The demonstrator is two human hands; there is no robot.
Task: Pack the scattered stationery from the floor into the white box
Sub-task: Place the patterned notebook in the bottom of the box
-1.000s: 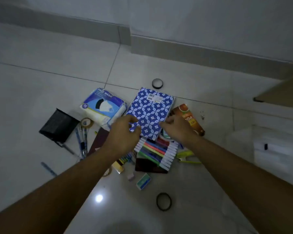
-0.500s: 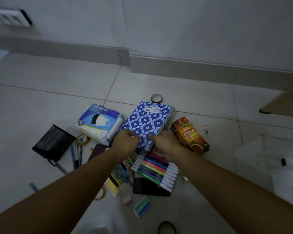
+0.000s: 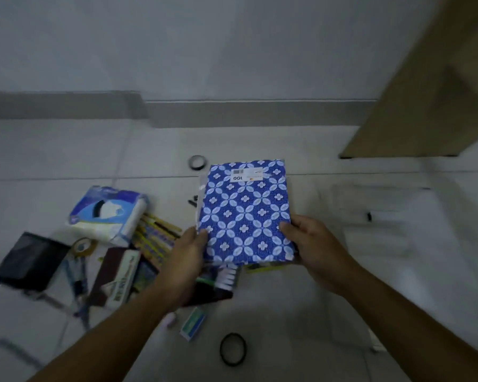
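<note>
A pack of blue-and-white patterned notebooks [image 3: 246, 210] in clear wrap is lifted off the floor, held at its near corners by my left hand [image 3: 189, 255] and my right hand [image 3: 307, 244]. The white box [image 3: 392, 230] lies blurred on the floor to the right of my right hand. Below the pack, a set of white-capped markers [image 3: 226, 277] stays on the floor, partly hidden. Pencils [image 3: 158, 235] and a maroon book [image 3: 111, 271] lie left of my left hand.
A face-mask pack [image 3: 108, 213], a black pouch [image 3: 28, 260], a tape roll [image 3: 83, 246] and pens [image 3: 76, 277] lie at left. A black tape roll [image 3: 198, 162] sits beyond the notebooks, a black ring [image 3: 233, 348] and an eraser box [image 3: 195, 323] nearer me. A wooden panel [image 3: 431, 92] stands at right.
Both hands gripped the notebook pack and raised it off the pile, carrying it to the right. The camera swung right; the juice carton is no longer visible.
</note>
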